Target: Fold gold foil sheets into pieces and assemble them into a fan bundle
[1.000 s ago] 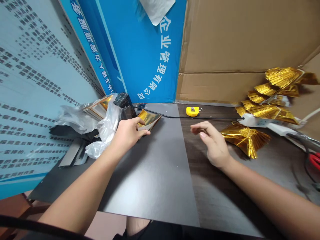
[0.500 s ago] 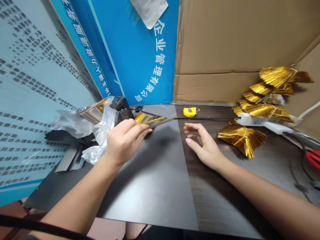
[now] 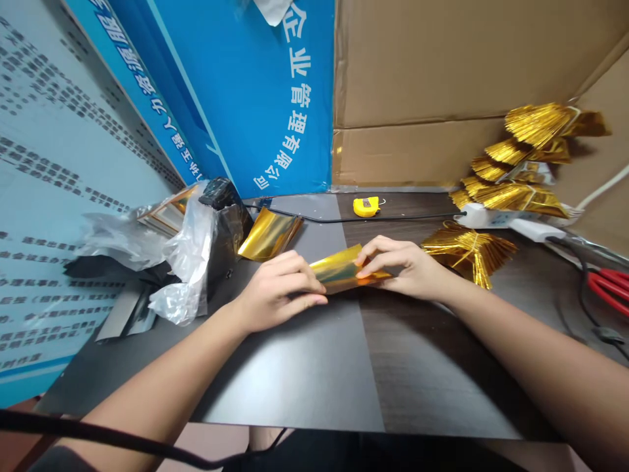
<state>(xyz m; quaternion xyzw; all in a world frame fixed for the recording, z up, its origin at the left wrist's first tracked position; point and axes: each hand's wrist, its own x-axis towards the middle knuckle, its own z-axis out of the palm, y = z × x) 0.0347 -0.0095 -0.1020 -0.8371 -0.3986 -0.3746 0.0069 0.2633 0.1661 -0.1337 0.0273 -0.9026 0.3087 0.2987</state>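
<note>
We list one gold foil sheet (image 3: pixel 337 270), pinched by our left hand (image 3: pixel 280 292) and newly by our right hand (image 3: pixel 400 267), hence supported at both ends, nearer than the yellow tape measure (image 3: pixel 366 206).

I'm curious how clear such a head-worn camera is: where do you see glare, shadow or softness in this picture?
In the head view, pale glare on the grey tabletop near its front edge; in the same view, shiny streaks on the gold sheet between the left hand and right hand, dark shadows below both forearms, and smeared small print on the board.
</note>
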